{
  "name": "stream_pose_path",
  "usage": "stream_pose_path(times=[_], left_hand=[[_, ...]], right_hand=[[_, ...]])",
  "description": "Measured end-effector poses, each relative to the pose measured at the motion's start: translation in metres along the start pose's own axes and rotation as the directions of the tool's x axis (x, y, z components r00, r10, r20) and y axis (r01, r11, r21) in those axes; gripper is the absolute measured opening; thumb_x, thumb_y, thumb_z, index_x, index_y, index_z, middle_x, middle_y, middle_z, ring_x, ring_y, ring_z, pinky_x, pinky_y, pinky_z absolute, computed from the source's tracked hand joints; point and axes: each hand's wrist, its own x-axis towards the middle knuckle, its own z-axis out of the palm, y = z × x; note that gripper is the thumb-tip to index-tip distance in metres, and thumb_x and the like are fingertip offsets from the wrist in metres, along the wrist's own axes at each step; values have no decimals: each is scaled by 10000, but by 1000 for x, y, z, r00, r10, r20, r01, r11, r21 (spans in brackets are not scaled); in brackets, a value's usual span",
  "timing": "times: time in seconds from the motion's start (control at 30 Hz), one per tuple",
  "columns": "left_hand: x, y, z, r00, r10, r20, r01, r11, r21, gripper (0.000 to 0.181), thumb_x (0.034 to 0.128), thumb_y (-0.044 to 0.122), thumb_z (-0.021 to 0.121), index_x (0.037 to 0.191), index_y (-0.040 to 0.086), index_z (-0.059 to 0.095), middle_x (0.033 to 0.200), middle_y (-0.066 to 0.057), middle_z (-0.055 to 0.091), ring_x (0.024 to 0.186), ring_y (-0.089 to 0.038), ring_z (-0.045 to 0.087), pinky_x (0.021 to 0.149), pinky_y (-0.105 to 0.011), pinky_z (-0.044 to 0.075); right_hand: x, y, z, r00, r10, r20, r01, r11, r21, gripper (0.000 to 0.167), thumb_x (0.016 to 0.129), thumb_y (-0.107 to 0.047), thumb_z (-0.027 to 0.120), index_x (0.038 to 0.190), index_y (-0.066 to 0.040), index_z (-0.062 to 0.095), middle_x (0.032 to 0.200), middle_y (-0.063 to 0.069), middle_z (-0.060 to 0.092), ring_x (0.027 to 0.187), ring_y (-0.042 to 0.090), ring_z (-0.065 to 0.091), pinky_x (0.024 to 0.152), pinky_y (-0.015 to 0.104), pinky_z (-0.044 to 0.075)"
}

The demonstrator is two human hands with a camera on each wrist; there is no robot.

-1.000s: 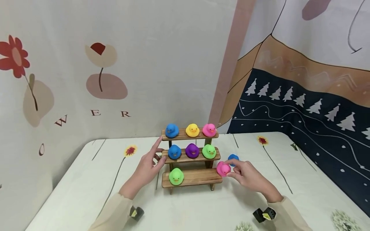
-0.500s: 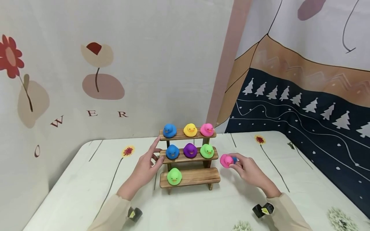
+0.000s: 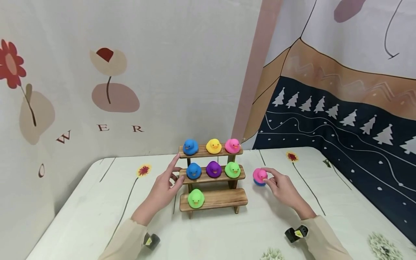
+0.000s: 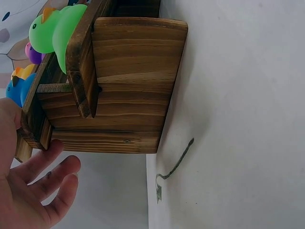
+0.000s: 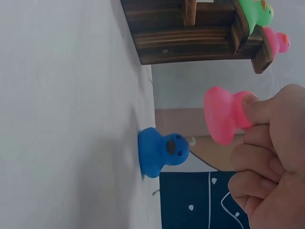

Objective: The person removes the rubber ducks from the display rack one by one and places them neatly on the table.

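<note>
A pink rubber duck [image 3: 260, 175] is pinched between thumb and fingers of my right hand [image 3: 284, 189], right of the wooden display stand [image 3: 224, 199]. In the right wrist view it hangs apart from a blue rubber duck [image 5: 162, 151] standing on the table; the head view shows that blue duck partly hidden behind it. My left hand [image 3: 160, 193] grips the left end of the stand's middle tier, thumb in front and fingers behind, with the index finger reaching to the top tier. A lone green rubber duck [image 3: 196, 198] sits at the left of the bottom tier.
Along the middle tier stand blue [image 3: 194, 170], purple [image 3: 213, 169] and green ducks [image 3: 232, 169]. The top tier carries blue [image 3: 190, 147], yellow [image 3: 213, 146] and pink ducks [image 3: 233, 146]. A printed cloth backdrop [image 3: 182, 72] rises behind the table [image 3: 208, 234].
My right hand has carried the pink duck away from the bottom tier's right end, rightward and up, over the blue duck. The left hand keeps its place on the stand; the view has shifted slightly.
</note>
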Motion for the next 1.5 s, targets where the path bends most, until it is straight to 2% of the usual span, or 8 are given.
stream_pose_path(times=[0.27,0.47,0.87,1.33,1.5], left_hand=[[1,0,-1,1000,-7,-3,7,1000,2,752,932,134,608,1546,269,194,1187,-119,642,779,-110,550,634,-239,449],[0,1,0,1000,-2,-1,2,1000,6,747,931,130,609,1545,253,201,1180,-125,644,776,-111,549,636,-246,461],[0,0,1,1000,-6,5,6,1000,8,758,928,128,612,1546,262,195,1181,-120,645,772,-107,550,634,-234,458],[-1,1,0,1000,-14,3,14,1000,-3,756,927,124,611,1545,267,198,1188,-126,644,775,-113,553,626,-230,454],[0,0,0,1000,-18,7,18,1000,-1,762,929,126,612,1546,275,190,1191,-122,641,777,-111,548,627,-230,454]], right_hand=[[3,11,-1,998,32,-55,-33,999,-23,353,932,-54,601,1271,31,549,544,-76,322,460,13,249,431,206,234],[2,20,-2,993,98,-65,-100,995,-25,381,945,-60,583,1315,10,523,542,-56,341,456,37,278,426,209,254],[-1,41,-3,981,159,-108,-161,987,-10,386,950,-23,555,1329,26,506,536,-43,318,452,42,265,421,208,237],[-1,50,-3,980,179,-87,-181,983,-15,383,956,-32,541,1334,20,506,525,-52,324,438,38,271,408,209,240],[-2,51,-3,973,222,-62,-221,975,11,393,962,-38,530,1347,33,489,523,-46,329,436,44,277,413,204,243]])
